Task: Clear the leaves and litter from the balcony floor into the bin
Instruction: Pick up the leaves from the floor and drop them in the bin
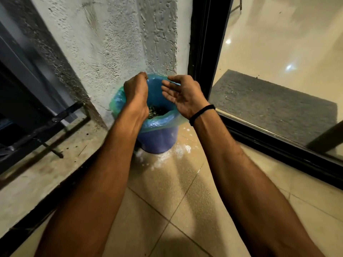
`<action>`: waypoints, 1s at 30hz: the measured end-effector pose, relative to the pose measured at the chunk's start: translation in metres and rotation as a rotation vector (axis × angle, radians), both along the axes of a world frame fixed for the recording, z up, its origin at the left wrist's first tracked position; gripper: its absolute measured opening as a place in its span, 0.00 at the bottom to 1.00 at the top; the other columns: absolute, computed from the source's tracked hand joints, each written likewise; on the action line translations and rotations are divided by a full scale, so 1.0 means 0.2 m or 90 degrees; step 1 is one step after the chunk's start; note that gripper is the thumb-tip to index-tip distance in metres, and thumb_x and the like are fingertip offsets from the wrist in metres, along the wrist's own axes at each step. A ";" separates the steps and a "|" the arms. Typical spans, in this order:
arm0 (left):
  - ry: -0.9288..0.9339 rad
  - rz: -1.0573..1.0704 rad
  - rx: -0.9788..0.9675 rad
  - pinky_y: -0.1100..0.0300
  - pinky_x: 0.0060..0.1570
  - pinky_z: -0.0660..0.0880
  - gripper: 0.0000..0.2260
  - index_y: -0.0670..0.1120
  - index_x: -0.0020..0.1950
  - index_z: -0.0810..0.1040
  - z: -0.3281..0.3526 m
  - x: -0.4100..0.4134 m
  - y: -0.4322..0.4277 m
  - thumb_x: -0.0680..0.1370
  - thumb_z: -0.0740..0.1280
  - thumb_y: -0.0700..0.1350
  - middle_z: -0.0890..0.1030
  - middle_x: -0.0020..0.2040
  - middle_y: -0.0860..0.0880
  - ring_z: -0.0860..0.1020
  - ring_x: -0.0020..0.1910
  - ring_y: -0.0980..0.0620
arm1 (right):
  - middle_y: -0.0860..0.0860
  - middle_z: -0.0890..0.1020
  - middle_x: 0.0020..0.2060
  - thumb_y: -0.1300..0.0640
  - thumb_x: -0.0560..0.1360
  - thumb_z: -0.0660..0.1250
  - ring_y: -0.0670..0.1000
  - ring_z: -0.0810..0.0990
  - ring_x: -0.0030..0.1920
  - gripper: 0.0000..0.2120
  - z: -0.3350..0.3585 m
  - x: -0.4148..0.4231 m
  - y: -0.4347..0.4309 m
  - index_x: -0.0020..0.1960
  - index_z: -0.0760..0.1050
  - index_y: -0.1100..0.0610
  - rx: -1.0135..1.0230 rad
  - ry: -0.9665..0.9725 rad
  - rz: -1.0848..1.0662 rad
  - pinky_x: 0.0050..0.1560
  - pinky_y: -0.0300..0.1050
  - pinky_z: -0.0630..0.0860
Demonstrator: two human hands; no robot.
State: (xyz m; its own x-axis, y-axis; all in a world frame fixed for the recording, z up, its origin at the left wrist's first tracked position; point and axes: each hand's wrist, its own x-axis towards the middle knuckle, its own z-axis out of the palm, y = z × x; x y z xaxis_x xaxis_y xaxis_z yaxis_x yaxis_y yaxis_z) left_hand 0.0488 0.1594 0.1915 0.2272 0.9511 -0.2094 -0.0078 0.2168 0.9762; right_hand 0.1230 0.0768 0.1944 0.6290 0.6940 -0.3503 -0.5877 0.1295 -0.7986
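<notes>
A small blue bin (157,140) lined with a blue-green plastic bag (161,121) stands in the corner against the rough white wall. Dry leaves and litter (156,111) lie inside it. My left hand (135,91) hovers over the bin's mouth with its fingers curled downward; whether it holds anything is hidden. My right hand (182,95) is over the bin's right rim, palm turned left, fingers relaxed and spread, holding nothing. A black band sits on that wrist.
Beige floor tiles (185,210) spread in front of the bin, with white dusty marks around its base. A dark metal railing (37,130) on a stained ledge runs along the left. A black-framed glass door (241,130) and a grey mat (269,101) lie to the right.
</notes>
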 end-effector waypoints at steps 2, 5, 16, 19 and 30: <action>-0.006 -0.016 0.033 0.66 0.27 0.65 0.07 0.46 0.38 0.79 0.02 0.03 -0.07 0.76 0.67 0.45 0.78 0.35 0.49 0.71 0.30 0.52 | 0.57 0.81 0.41 0.64 0.78 0.63 0.53 0.80 0.41 0.04 0.01 0.00 -0.07 0.47 0.76 0.61 0.011 -0.029 -0.027 0.47 0.45 0.79; 0.029 -0.056 0.123 0.52 0.39 0.74 0.09 0.45 0.39 0.81 0.03 0.09 -0.18 0.72 0.67 0.50 0.84 0.40 0.45 0.76 0.37 0.48 | 0.55 0.81 0.38 0.65 0.78 0.63 0.51 0.79 0.36 0.04 0.02 0.00 -0.21 0.49 0.77 0.61 0.007 -0.076 -0.072 0.41 0.42 0.78; 0.051 -0.325 0.395 0.63 0.50 0.74 0.13 0.46 0.57 0.80 0.08 0.55 -1.35 0.78 0.65 0.50 0.83 0.52 0.49 0.80 0.50 0.53 | 0.52 0.86 0.45 0.59 0.77 0.65 0.52 0.84 0.49 0.08 -0.04 0.29 -1.46 0.50 0.83 0.54 -0.361 -0.469 -0.390 0.55 0.53 0.80; 0.074 -0.424 0.499 0.62 0.50 0.72 0.11 0.48 0.60 0.78 0.07 0.64 -1.72 0.80 0.65 0.50 0.81 0.52 0.52 0.78 0.51 0.56 | 0.54 0.86 0.47 0.60 0.77 0.64 0.54 0.83 0.48 0.09 -0.07 0.33 -1.88 0.52 0.83 0.57 -0.452 -0.526 -0.458 0.53 0.52 0.80; 0.025 -0.826 0.847 0.50 0.53 0.73 0.12 0.48 0.59 0.76 -0.13 1.07 -3.10 0.79 0.64 0.52 0.79 0.49 0.47 0.76 0.51 0.48 | 0.56 0.84 0.48 0.60 0.77 0.64 0.57 0.80 0.51 0.08 -0.34 0.48 -3.35 0.52 0.80 0.59 -0.641 -0.449 -0.789 0.51 0.49 0.74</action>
